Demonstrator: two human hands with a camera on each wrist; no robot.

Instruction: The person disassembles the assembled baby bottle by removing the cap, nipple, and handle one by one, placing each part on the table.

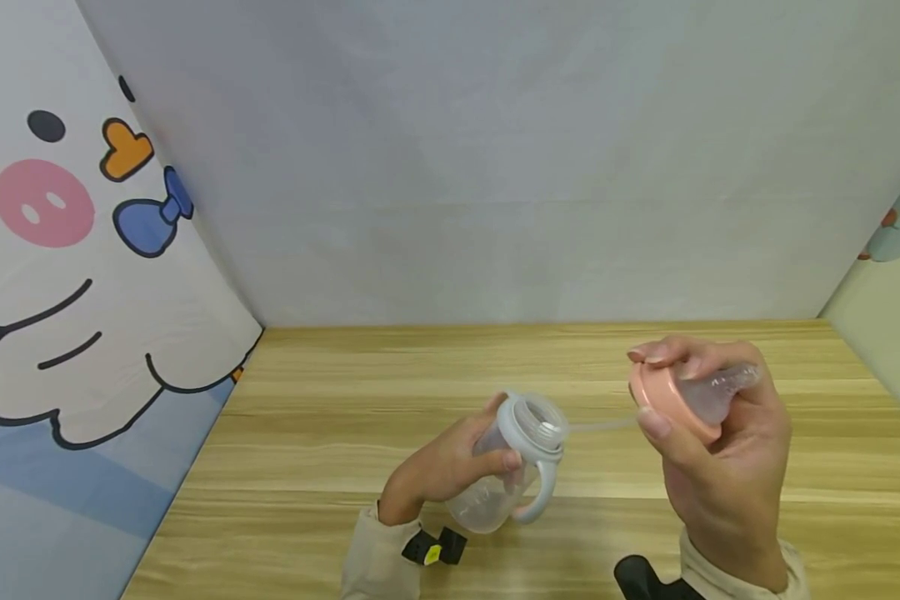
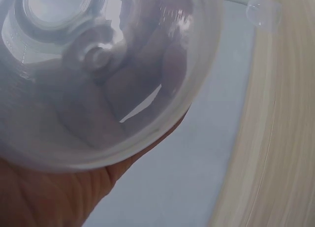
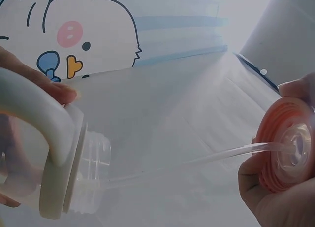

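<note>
My left hand (image 1: pixel 446 462) grips a clear baby bottle (image 1: pixel 480 510), which is tilted with its threaded mouth up and to the right. A pale grey collar with a handle (image 1: pixel 546 492) sits round the bottle's neck. Off to the right, my right hand (image 1: pixel 750 467) holds a peach-coloured bottle cap (image 1: pixel 656 398) by its rim, its clear nipple (image 1: pixel 712 396) pointing right. From the cap's underside a thin clear straw (image 3: pixel 221 155) runs across to the bottle's mouth, its far end inside the neck. The left wrist view shows the bottle's rounded base (image 2: pixel 113 104) close up.
Both hands are above a wood-grain table (image 1: pixel 330 375). A plain pale cloth (image 1: pixel 495 167) hangs behind it. Along the left side stands a cloth printed with a cartoon animal (image 1: pixel 82 317). Dark straps (image 1: pixel 435 547) sit at the cuffs.
</note>
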